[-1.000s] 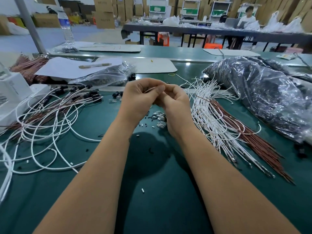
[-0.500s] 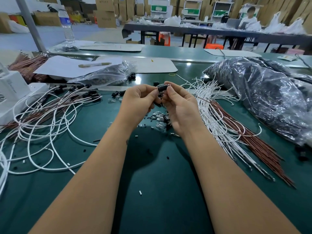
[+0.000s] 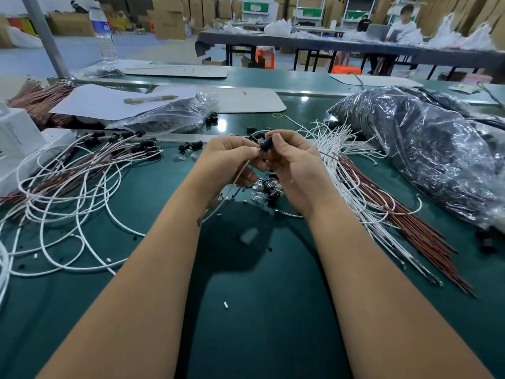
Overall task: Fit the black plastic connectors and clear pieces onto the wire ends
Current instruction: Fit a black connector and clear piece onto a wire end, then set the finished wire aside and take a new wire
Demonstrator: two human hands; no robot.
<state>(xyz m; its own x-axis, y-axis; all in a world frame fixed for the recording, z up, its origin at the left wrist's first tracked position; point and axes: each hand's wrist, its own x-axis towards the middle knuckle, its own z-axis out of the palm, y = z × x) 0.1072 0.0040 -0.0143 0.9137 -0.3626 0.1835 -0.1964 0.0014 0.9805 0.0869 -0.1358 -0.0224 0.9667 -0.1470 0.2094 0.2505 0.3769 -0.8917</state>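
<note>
Both hands meet above the middle of the green table. My right hand [image 3: 293, 162] pinches a small black connector [image 3: 265, 144] between thumb and fingers. My left hand [image 3: 228, 157] pinches the wire [image 3: 235, 184] at the connector's lower end; the wire trails down and left under my left wrist. Below the hands lies a small heap of clear pieces [image 3: 259, 188] and black connectors. Bare white and brown wires [image 3: 363, 187] fan out on the right. Finished wires with black connectors [image 3: 82, 170] are coiled on the left.
A big plastic bag of dark parts [image 3: 426, 151] fills the right side. A smaller clear bag [image 3: 169, 117], paper sheets and a pen [image 3: 150, 99] lie behind the left pile. A white box [image 3: 19, 138] stands at the far left, a water bottle [image 3: 103, 34] behind.
My hands have opened apart a little and risen slightly, so the black connector and the wire trailing from it now show between the fingertips.
</note>
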